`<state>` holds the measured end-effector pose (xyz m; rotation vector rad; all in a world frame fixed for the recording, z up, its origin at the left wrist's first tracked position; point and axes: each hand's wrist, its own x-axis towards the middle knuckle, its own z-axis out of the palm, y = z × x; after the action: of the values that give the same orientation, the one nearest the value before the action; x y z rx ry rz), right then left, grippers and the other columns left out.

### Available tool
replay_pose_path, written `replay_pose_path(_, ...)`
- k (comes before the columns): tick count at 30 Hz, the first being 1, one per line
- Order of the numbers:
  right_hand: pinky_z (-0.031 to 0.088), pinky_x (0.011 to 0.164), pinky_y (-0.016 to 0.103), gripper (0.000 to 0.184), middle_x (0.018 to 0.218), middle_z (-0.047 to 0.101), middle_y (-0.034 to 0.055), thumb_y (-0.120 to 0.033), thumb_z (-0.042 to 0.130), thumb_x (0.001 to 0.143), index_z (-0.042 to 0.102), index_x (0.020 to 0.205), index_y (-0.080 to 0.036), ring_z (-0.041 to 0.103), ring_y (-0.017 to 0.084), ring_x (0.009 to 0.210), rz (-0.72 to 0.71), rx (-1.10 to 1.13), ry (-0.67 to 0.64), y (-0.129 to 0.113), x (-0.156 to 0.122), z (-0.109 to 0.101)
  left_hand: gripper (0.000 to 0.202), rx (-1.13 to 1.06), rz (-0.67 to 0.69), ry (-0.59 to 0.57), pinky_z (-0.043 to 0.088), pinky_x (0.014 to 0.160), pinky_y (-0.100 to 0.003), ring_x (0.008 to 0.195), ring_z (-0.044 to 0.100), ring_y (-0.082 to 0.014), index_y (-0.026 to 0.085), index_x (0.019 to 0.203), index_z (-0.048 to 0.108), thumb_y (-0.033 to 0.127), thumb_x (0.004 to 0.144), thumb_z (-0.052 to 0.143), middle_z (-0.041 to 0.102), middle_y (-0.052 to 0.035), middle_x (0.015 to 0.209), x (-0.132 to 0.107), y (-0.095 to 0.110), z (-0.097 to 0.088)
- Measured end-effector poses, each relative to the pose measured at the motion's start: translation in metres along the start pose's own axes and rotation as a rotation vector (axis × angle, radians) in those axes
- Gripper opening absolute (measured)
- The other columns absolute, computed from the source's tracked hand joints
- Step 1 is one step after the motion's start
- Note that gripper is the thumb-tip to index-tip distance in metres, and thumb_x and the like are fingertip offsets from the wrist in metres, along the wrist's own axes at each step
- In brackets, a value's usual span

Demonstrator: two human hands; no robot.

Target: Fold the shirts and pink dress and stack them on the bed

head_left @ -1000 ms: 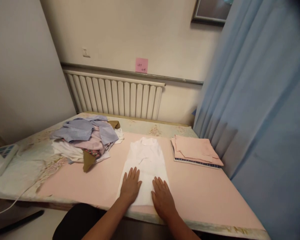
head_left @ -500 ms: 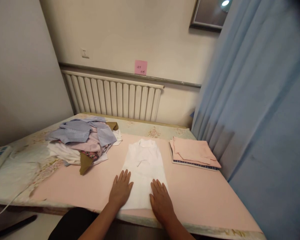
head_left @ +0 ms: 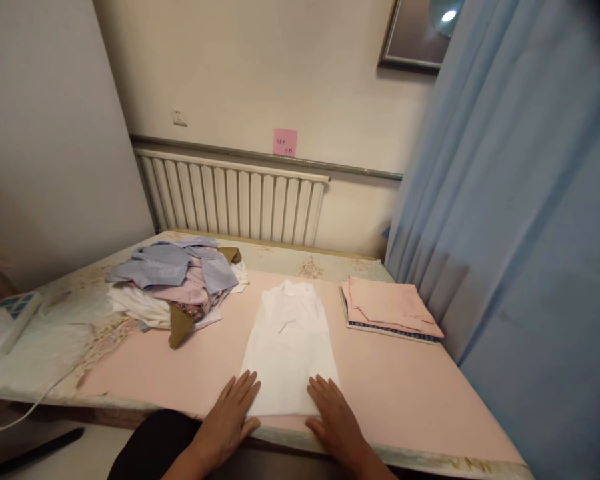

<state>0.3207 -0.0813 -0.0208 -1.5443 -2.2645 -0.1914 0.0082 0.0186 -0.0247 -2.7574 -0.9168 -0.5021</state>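
A white garment (head_left: pixel 289 347) lies flat and narrow on the pink table top (head_left: pixel 405 393), its collar end away from me. My left hand (head_left: pixel 230 420) rests palm down at the garment's near left corner, fingers stretched out. My right hand (head_left: pixel 334 420) lies flat at the near right corner, fingers spread too. Both hands sit close to the table's front edge and hold nothing.
A heap of loose clothes (head_left: pixel 175 283) in blue, pink and white lies at the back left. A folded pink stack (head_left: pixel 387 305) sits at the right. A white device with a cord (head_left: pixel 5 320) is far left. A blue curtain (head_left: pixel 520 220) hangs right; a radiator (head_left: pixel 233 197) stands behind.
Both hands have slid back along the white garment toward its near edge and the table's front. The left hand moved to the garment's left corner.
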Motion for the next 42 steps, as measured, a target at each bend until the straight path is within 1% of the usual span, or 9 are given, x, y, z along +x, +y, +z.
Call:
replay_pose_path(4, 0.04, 0.109, 0.043, 0.051, 0.138, 0.05, 0.0064, -0.019, 0.056, 0.084, 0.048, 0.134, -0.019, 0.043, 0.024, 0.131, -0.053, -0.012, 0.049, 0.007, -0.024, -0.008, 0.049, 0.045, 0.036, 0.087, 0.035, 0.11, -0.041, 0.135, 0.038, -0.0216, 0.025, 0.139, 0.041, 0.038, 0.092, 0.046, 0.048, -0.0073, 0.142, -0.006, 0.0, 0.003)
replay_pose_path(7, 0.043, 0.106, 0.036, 0.049, 0.132, 0.057, 0.0054, -0.009, 0.048, 0.082, 0.053, 0.13, -0.02, 0.049, 0.02, 0.126, -0.063, -0.056, 0.12, 0.013, -0.031, -0.008, 0.044, 0.108, 0.039, 0.091, 0.037, 0.109, -0.042, 0.132, 0.041, -0.0227, 0.022, 0.134, 0.048, 0.023, 0.09, 0.046, 0.052, -0.0086, 0.138, -0.008, 0.001, 0.012)
replay_pose_path(10, 0.047, 0.102, 0.033, 0.057, 0.127, 0.061, 0.0046, -0.001, 0.042, 0.075, 0.056, 0.127, -0.021, 0.054, 0.018, 0.121, -0.066, -0.107, 0.166, 0.018, -0.03, -0.002, 0.06, 0.147, -0.004, 0.041, 0.035, 0.111, -0.042, 0.134, 0.039, -0.0208, 0.022, 0.134, 0.047, -0.001, 0.08, 0.04, 0.051, -0.0071, 0.139, -0.008, 0.003, 0.019)
replay_pose_path(12, 0.049, 0.099, 0.032, 0.061, 0.124, 0.063, 0.0041, 0.0, 0.042, 0.071, 0.058, 0.125, -0.021, 0.057, 0.018, 0.117, -0.054, -0.135, 0.184, 0.02, -0.026, 0.002, 0.072, 0.17, -0.027, 0.01, 0.033, 0.112, -0.04, 0.135, 0.037, -0.0185, 0.023, 0.135, 0.046, -0.01, 0.072, 0.035, 0.05, -0.0052, 0.14, -0.008, 0.003, 0.023)
replay_pose_path(18, 0.053, 0.089, 0.029, 0.055, 0.116, 0.067, 0.0053, -0.003, 0.046, 0.07, 0.06, 0.12, -0.021, 0.064, 0.019, 0.105, -0.031, -0.189, 0.225, 0.019, -0.024, 0.005, 0.075, 0.227, -0.008, 0.03, 0.035, 0.111, -0.037, 0.134, 0.039, -0.0165, 0.026, 0.135, 0.046, -0.011, 0.071, 0.034, 0.051, -0.0018, 0.139, -0.01, -0.001, 0.026)
replay_pose_path(25, 0.057, 0.08, 0.026, 0.041, 0.109, 0.071, 0.002, -0.013, 0.048, 0.08, 0.059, 0.118, -0.025, 0.069, 0.017, 0.093, -0.092, -0.138, 0.291, 0.014, -0.036, -0.004, 0.072, 0.216, 0.078, 0.16, 0.038, 0.108, -0.032, 0.131, 0.043, -0.0134, 0.03, 0.141, 0.037, -0.005, 0.078, 0.035, 0.053, 0.0005, 0.138, -0.022, 0.001, 0.011)
replay_pose_path(31, 0.054, 0.089, 0.027, 0.041, 0.115, 0.068, 0.0026, -0.011, 0.048, 0.082, 0.058, 0.119, -0.025, 0.064, 0.017, 0.107, -0.109, -0.005, 0.283, 0.002, -0.045, -0.026, 0.081, 0.148, 0.067, 0.179, 0.037, 0.109, -0.032, 0.132, 0.04, -0.013, 0.028, 0.145, 0.028, -0.008, 0.072, 0.034, 0.049, 0.0008, 0.141, -0.026, 0.005, 0.002)
replay_pose_path(35, 0.054, 0.091, 0.029, 0.035, 0.118, 0.066, 0.0054, -0.018, 0.049, 0.088, 0.059, 0.121, -0.024, 0.063, 0.017, 0.108, 0.061, 0.061, 0.29, 0.001, -0.044, -0.035, 0.085, 0.149, 0.005, 0.165, 0.034, 0.111, -0.033, 0.133, 0.039, -0.0132, 0.028, 0.147, 0.022, -0.008, 0.071, 0.032, 0.046, 0.0013, 0.143, -0.026, 0.012, 0.002)
replay_pose_path(42, 0.046, 0.102, 0.044, 0.037, 0.132, 0.056, 0.0059, -0.018, 0.043, 0.091, 0.057, 0.125, -0.023, 0.05, 0.022, 0.125, 0.091, -0.061, 0.247, 0.022, -0.019, -0.017, 0.093, 0.173, -0.085, 0.144, 0.032, 0.112, -0.035, 0.135, 0.037, -0.0153, 0.029, 0.148, 0.016, -0.011, 0.065, 0.03, 0.042, 0.002, 0.146, -0.029, 0.023, 0.005)
